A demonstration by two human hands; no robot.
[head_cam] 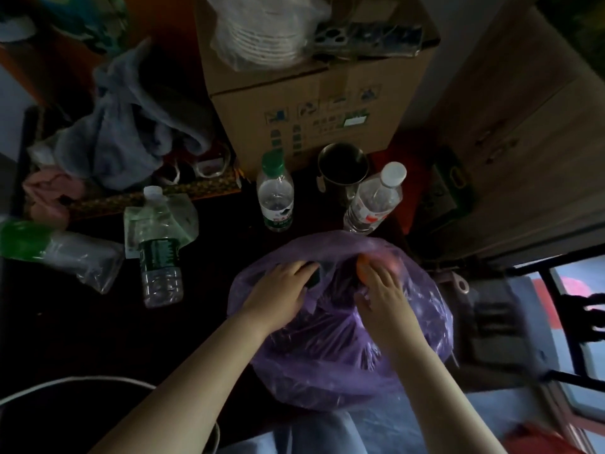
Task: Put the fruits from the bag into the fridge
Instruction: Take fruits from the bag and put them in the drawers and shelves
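Both hands inside the mouth of the purple plastic bag (340, 339). Left hand (278, 290) with fingers bent around a small dark object (312, 273), the grip closed on it; what the object is, cannot tell. Right hand (383, 290) lying flat on an orange fruit (366, 265), fingers spread and not closed, touching the fruit from above. Part of the fruit seen only through the thin plastic at the upper right of the bag. Other content of the bag hidden by the dark folds.

Bag standing on a dark table (82, 322), at its near edge. Just behind the bag, a bottle with red label (373, 199), tilted, almost touching the rim of the bag. Beside it a metal cup (342, 168), and left of the cup an upright bottle with green cap (274, 191). Behind these a big cardboard box (311, 103) with a bundle of plastic cups (262, 31) on top. Further left a bottle with dark green label (158, 247), a lying clear container with green lid (55, 250), and a pile of grey cloth (131, 126). At the right side, a wooden cabinet (523, 126). No fridge visible in this view.
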